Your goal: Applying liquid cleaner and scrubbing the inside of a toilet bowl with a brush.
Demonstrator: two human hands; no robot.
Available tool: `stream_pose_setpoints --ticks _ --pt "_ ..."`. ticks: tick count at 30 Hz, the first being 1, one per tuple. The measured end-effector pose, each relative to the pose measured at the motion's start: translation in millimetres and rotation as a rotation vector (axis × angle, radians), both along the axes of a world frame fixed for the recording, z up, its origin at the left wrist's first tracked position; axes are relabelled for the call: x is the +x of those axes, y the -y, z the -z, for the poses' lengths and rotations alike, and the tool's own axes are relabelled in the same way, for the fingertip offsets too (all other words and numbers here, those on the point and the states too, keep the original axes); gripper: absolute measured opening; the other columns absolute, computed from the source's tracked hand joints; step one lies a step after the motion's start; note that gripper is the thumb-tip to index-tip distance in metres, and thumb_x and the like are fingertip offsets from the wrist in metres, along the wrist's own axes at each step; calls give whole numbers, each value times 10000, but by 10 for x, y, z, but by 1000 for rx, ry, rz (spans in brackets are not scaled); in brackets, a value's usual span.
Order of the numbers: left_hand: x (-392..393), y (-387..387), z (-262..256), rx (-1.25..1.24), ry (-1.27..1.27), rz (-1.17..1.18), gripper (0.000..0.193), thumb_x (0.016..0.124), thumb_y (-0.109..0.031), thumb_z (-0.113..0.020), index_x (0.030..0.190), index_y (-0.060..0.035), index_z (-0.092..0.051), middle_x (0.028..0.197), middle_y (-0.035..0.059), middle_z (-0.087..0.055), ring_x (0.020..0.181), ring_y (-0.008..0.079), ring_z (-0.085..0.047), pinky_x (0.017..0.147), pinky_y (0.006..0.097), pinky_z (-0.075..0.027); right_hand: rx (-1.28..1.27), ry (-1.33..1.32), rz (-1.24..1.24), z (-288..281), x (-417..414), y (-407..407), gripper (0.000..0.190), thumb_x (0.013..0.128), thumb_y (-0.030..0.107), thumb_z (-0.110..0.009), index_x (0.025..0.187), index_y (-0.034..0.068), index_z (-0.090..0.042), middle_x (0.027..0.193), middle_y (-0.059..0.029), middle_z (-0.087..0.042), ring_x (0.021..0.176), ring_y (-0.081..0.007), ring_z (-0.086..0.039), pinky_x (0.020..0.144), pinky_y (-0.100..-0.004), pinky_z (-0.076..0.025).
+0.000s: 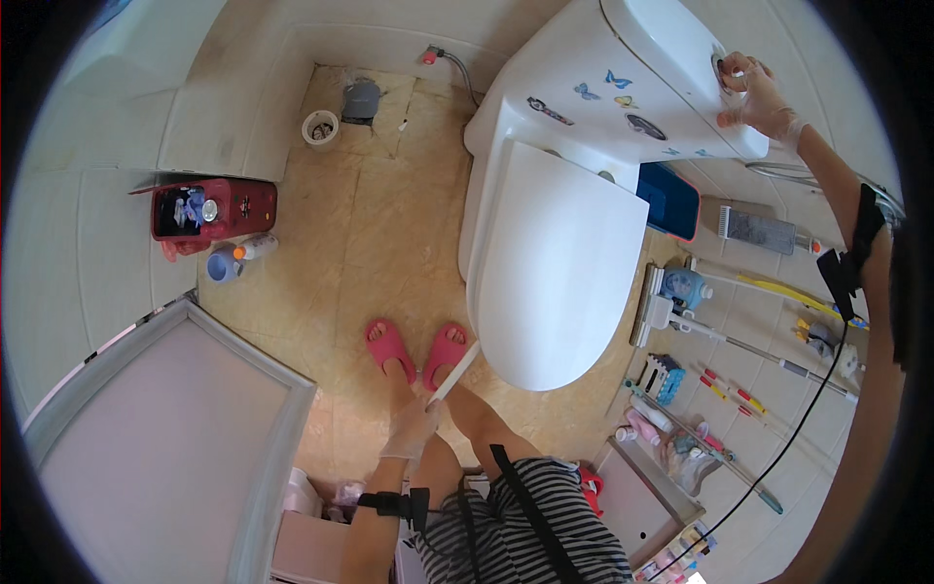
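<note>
My left hand [413,428], in a clear thin glove, grips a slim white stick [456,374]. The stick slants up from the fist, and its far end lies by the edge of the white toilet; I cannot tell whether they touch. My right hand [759,98], gloved as well, is at the round flush button [721,73] on the toilet tank [657,80]. Its upper fingers are bent over the button, with the thumb spread apart lower on the tank. The toilet lid [565,270] is down. Butterfly stickers [618,79] decorate the tank.
A dark blue bin [668,201] stands beside the toilet. A squeegee mop [660,310], a blue bottle [684,287] and a brush [759,229] line the right wall. Left are a red container [252,208] and bottles [257,247]. A grey-framed door panel [168,438] fills the lower left.
</note>
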State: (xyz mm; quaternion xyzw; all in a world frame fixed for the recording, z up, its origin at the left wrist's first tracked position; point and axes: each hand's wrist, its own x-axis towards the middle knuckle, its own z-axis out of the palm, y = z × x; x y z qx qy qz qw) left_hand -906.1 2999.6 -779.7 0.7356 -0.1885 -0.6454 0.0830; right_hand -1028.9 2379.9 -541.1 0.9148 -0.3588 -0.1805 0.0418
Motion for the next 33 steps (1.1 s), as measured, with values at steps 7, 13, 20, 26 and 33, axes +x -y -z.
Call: stream_pose_setpoints --ticks 7,13,20,26,33 --pt "-55 -6 119 22 53 98 389 878 -396 -425 897 -41 -581 801 185 -616 797 341 -601 711 429 -444 13 19 -22 -111 59 -80 473 470 156 -817 839 -40 -595 1013 -62 -480 1045 -303 -406 939 -334 -336" --pt "7 97 11 83 39 160 413 880 -425 -392 953 -62 -575 888 217 -617 888 394 -583 782 469 -433 39 -119 128 -124 196 -92 469 412 65 -828 730 -26 -496 1027 -53 -470 1105 -292 -369 994 -347 -293" --pt "26 90 20 110 27 195 422 878 -427 -384 1012 -74 -571 934 203 -622 909 388 -584 799 473 -431 11 -113 65 -75 163 15 679 409 59 -858 957 19 -459 928 -109 -506 1054 -290 -400 909 -348 -348" --pt "45 36 35 88 62 222 438 879 -435 -380 1039 -76 -575 933 207 -621 912 391 -582 802 482 -434 99 -5 246 -55 272 -139 431 402 10 -826 700 -59 -523 1077 -59 -472 1147 -278 -354 1022 -336 -283" --pt "-61 84 59 113 31 223 463 877 -430 -376 1103 -65 -551 915 230 -620 899 394 -587 796 484 -441 -105 -18 -29 -90 -66 -112 570 521 266 -795 1028 56 -639 1086 -99 -501 1074 -280 -445 990 -380 -246"
